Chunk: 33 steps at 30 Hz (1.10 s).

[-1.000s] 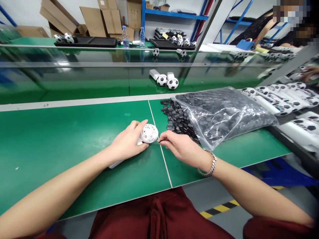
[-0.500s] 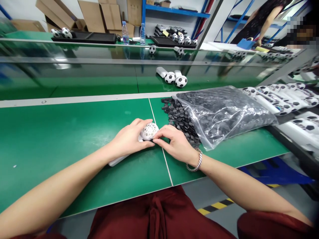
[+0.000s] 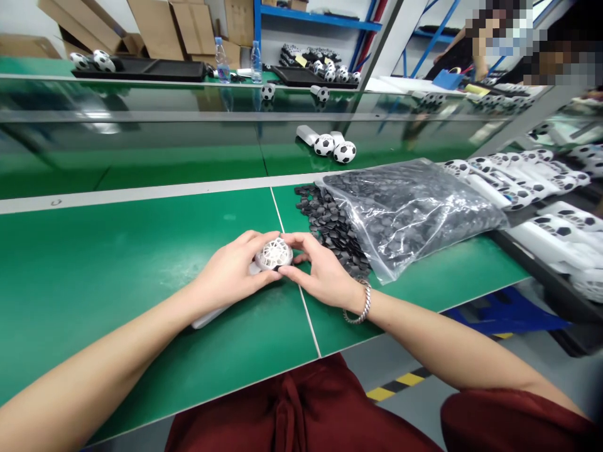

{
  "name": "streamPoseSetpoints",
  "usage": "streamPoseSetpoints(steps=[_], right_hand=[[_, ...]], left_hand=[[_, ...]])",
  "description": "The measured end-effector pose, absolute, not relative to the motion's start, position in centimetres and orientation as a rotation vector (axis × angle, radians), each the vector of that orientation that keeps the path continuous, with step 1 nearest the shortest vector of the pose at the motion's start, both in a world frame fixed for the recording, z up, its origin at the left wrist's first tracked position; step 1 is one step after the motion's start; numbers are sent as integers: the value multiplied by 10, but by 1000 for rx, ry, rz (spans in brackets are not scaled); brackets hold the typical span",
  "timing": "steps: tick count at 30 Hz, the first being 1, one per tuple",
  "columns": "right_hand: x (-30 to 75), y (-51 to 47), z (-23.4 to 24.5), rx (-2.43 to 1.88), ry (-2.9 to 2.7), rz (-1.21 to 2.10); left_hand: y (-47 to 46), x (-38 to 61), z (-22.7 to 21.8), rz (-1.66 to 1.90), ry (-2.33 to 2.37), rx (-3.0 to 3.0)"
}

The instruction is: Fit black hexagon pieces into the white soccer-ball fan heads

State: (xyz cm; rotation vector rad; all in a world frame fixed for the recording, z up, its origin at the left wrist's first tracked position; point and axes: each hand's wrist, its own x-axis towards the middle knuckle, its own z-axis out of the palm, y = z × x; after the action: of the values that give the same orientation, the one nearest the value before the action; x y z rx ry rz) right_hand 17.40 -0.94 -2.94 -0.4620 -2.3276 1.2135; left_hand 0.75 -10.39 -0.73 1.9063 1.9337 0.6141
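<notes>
A white football-shaped shell (image 3: 274,253) with an open lattice pattern sits at the end of a white handle, just above the green worktop. My left hand (image 3: 235,267) is wrapped round its left side, and the handle shows below that palm. From the right, my right hand (image 3: 318,267) grips the shell's other side with thumb and fingertips. A dark spot shows at the shell's lower edge by the right thumb. Right of the hands lies a heap of small black plastic pieces (image 3: 336,229), spilling from a clear plastic bag (image 3: 414,213) full of them.
Two football-headed pieces (image 3: 334,147) lie on the green conveyor belt (image 3: 188,150) beyond the worktop (image 3: 117,270). At right, black trays hold several white football-patterned pieces (image 3: 556,232). Water bottles (image 3: 255,63) and cardboard boxes stand at the back. A person (image 3: 475,50) is at far right.
My right hand has gone from a pinch at the shell's lower edge to a wider grip round its right side. The view has shifted slightly; belt pieces at the back moved left.
</notes>
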Motion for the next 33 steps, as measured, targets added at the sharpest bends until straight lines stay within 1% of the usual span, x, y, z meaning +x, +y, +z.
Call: streamPoseSetpoints(steps=[8, 15, 25, 33], right_hand=[[175, -9, -34, -420, -2296, 1281], [174, -7, -35, -405, -2334, 1239], [175, -6, -34, -421, -2349, 1203], [172, 2, -28, -447, -2367, 1143]], left_hand=[[-103, 6, -9, 609, 1969, 1886], [-105, 6, -9, 519, 1944, 1935], [-104, 5, -7, 558, 1892, 1914], [-103, 9, -8, 576, 1971, 1914]])
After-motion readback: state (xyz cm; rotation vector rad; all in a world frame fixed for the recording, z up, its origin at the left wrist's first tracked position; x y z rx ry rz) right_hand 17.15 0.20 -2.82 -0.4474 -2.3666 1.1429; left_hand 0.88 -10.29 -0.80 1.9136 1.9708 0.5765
